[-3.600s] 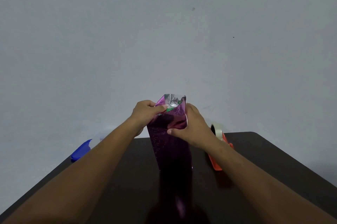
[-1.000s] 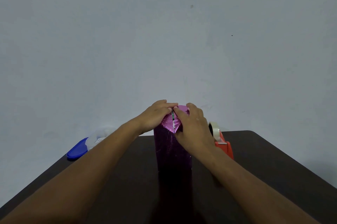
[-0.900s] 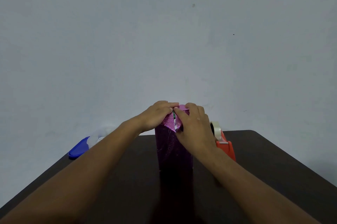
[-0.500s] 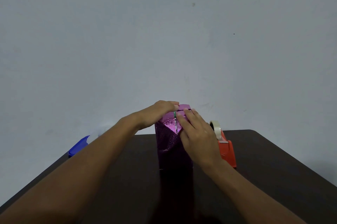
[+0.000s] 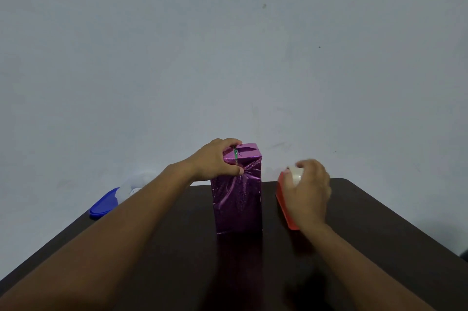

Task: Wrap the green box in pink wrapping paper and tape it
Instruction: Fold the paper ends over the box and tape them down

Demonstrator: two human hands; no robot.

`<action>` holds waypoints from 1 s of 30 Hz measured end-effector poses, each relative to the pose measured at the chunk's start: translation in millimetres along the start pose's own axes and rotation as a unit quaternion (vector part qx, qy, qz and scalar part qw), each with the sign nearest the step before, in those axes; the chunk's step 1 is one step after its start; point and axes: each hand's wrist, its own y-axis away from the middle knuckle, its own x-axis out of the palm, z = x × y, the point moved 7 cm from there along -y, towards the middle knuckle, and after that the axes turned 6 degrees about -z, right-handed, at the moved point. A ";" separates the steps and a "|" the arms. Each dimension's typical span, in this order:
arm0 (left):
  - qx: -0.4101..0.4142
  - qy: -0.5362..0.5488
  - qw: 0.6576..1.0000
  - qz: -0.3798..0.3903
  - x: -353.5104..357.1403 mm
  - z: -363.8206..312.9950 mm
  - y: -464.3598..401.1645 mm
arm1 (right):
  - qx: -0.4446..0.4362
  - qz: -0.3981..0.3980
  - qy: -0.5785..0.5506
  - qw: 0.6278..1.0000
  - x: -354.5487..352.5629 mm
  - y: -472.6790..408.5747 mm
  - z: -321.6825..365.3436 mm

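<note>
A tall box wrapped in shiny pink paper [image 5: 238,199] stands upright at the middle of the dark table [image 5: 379,234]. A thin green strip of the box [image 5: 235,152] shows in a gap at the folded top. My left hand [image 5: 215,162] grips the box's top left corner, thumb on the front face and fingers over the folded flaps. My right hand [image 5: 307,189] is over the orange tape dispenser [image 5: 285,205] to the right of the box, its fingers on the white tape roll [image 5: 295,174]. The hand is slightly blurred.
A blue lid [image 5: 103,204] with something whitish [image 5: 131,184] beside it lies off the table's far left corner. A plain grey wall stands close behind the table's far edge.
My right hand has left the folded top of the box and moved right onto the tape dispenser. My left hand stays on the top, holding the flaps down.
</note>
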 end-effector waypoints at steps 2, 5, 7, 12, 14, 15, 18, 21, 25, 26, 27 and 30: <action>0.002 -0.003 1.000 -0.010 0.0 -1.1 0.3 | 0.189 0.109 0.083 0.972 14.3 -4.9 -42.6; 0.007 -0.008 1.000 -0.022 -0.2 -1.3 0.2 | 0.356 0.250 0.044 0.899 35.5 2.3 -80.5; 0.010 -0.009 1.000 -0.025 -0.1 -1.1 0.0 | 0.385 0.273 0.007 0.882 43.9 -0.8 -87.0; 0.017 -0.006 0.999 -0.035 -2.0 -1.7 -0.2 | 0.472 0.300 -0.025 0.828 41.1 -6.5 -74.0; 0.016 -0.006 0.999 -0.037 -1.4 -1.6 0.0 | 0.519 0.302 -0.036 0.799 37.2 -7.5 -70.4; 0.016 -0.007 0.999 -0.037 -1.4 -1.8 0.2 | 0.534 0.303 -0.046 0.788 37.8 -8.2 -68.3; 0.022 -0.007 0.999 -0.037 -1.0 -4.2 1.3 | 0.551 0.292 -0.063 0.779 38.8 -9.4 -60.8; 0.024 -0.004 0.999 -0.037 -0.5 -4.2 1.2 | 0.566 0.257 -0.086 0.778 39.8 -12.0 -57.2; 0.018 0.001 0.999 -0.037 -0.2 -1.0 0.1 | 0.564 0.208 -0.144 0.786 33.9 -3.4 -54.5; 0.018 0.001 0.999 -0.038 -0.2 -0.6 -0.3 | 0.555 0.188 -0.155 0.795 31.3 1.1 -57.8; 0.017 0.002 0.999 -0.038 -0.1 0.2 -0.8 | 0.546 0.166 -0.162 0.805 30.6 6.9 -64.6; 0.010 0.005 0.999 -0.036 0.6 3.1 -3.8 | 0.494 0.119 -0.172 0.844 30.2 26.7 -85.9</action>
